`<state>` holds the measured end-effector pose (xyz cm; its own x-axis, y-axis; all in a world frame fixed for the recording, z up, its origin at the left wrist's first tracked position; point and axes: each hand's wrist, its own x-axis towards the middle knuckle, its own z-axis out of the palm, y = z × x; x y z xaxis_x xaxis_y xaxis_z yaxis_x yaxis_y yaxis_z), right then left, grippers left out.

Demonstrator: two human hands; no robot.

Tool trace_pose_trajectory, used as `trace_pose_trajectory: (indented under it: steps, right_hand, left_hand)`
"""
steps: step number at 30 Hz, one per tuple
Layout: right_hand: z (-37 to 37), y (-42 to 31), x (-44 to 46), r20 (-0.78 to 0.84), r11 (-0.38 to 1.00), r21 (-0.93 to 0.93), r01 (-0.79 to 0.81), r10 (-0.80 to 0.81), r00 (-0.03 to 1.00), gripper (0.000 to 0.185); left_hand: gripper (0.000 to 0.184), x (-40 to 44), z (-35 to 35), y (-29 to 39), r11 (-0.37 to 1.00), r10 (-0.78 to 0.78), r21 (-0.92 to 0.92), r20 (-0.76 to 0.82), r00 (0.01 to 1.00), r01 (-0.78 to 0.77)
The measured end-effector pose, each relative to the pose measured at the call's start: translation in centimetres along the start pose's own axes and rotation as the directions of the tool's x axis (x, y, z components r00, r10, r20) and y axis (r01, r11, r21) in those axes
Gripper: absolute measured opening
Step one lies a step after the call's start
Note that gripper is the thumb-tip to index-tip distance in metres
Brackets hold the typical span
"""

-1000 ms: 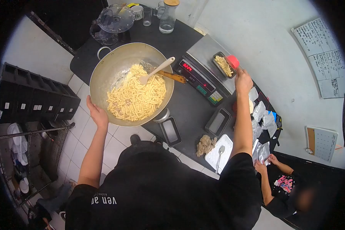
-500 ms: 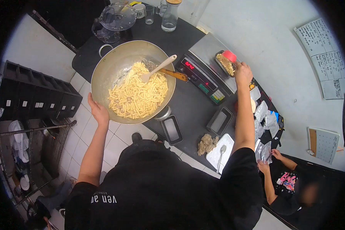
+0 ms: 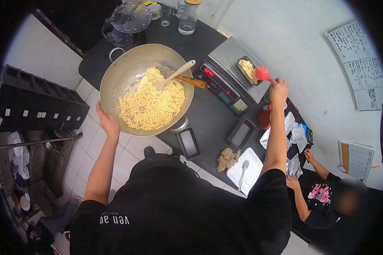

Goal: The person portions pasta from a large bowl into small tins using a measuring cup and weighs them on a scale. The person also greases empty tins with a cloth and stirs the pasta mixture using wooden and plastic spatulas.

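A large metal pan (image 3: pixel 113 83) holds a heap of creamy short pasta (image 3: pixel 153 108). A pale spatula (image 3: pixel 176 75) and a wooden-handled utensil (image 3: pixel 193 81) rest in it. My left hand (image 3: pixel 109 122) grips the pan's near left rim. At the upper right, my right hand (image 3: pixel 278 91) has the handle of a red scoop (image 3: pixel 262 73), whose bowl hovers at the right edge of a small black tray. Pasta (image 3: pixel 247 68) partly fills that tray, which sits on the steel plate of a digital scale (image 3: pixel 223 87). The red display seems to read 0.244.
Two more black loaf trays (image 3: pixel 189 143) (image 3: pixel 241 133) stand nearby. A crumpled cloth (image 3: pixel 228 160) lies beside a white tray (image 3: pixel 253 172) with a spoon (image 3: pixel 244 170). A carafe (image 3: pixel 188 19) and a food processor (image 3: pixel 130 19) stand behind. At right, a co-worker's hands (image 3: pixel 292 182) handle foil packs.
My right hand has drawn the red scoop right, from over the tray to its edge. The scale's reading has risen slightly. The co-worker's farther hand has shifted.
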<state>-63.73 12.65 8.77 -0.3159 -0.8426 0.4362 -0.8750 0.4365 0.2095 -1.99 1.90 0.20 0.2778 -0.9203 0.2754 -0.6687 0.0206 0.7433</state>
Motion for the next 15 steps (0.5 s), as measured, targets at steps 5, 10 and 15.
trace_pose_trajectory:
  steps: [5, 10, 15]
  right_hand:
    - [0.5, -2.0, 1.6, -0.050, 0.999, 0.031, -0.006, 0.007, 0.999, 0.023]
    - [3.5, -0.6, 0.8, 0.003, 0.962, 0.206, -0.180, 0.184, 0.983, 0.022]
    - [2.1, -1.2, 1.4, 0.514, 0.212, 0.780, -0.588, 0.319, 0.796, 0.033]
  left_hand:
    - [0.046, 0.2, 0.4, -1.1, 0.998, 0.058, 0.035, -0.022, 0.998, -0.057]
    - [0.047, 0.1, 0.4, -1.4, 1.000, 0.009, -0.016, -0.016, 1.000, -0.009]
    - [0.046, -0.1, 0.5, -0.6, 0.996, -0.026, -0.082, -0.091, 0.995, 0.019]
